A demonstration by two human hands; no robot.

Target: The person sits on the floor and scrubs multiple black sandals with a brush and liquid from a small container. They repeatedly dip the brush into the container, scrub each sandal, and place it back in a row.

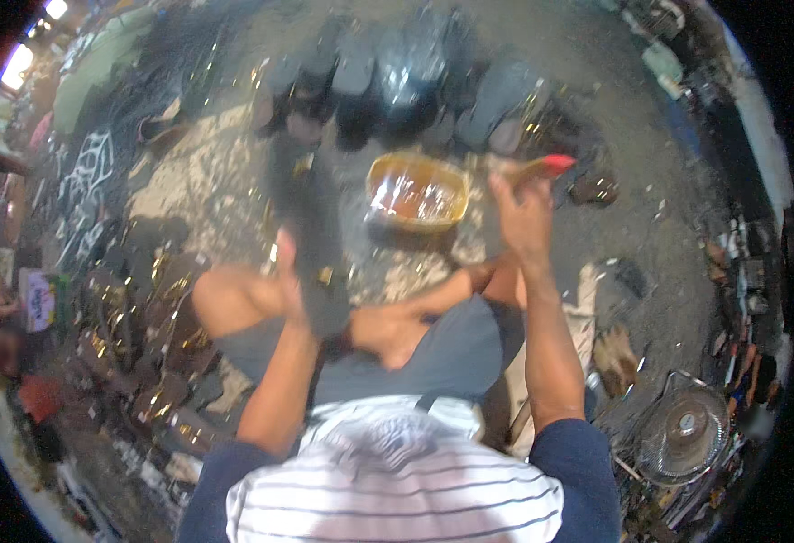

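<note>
A long dark shoe sole [314,217] stands lengthwise before my left knee. My left hand [290,271] is closed on its left edge, with the thumb side showing and the other fingers hidden behind it. To the right, my right hand [527,206] is raised and closed around a slim tan tool with a red end [555,164]; blur hides its exact kind. Between the hands sits a yellow tub [462,201] with shiny amber-brown stuff inside. The right hand is apart from both the tub and the sole.
Several dark soles [353,72] lie in a row beyond the tub. Dark pieces with gold-coloured bits [112,335] are heaped on my left, by a purple box [38,300]. A round wire-caged fan [684,434] and a tan bristly object [616,360] lie on my right.
</note>
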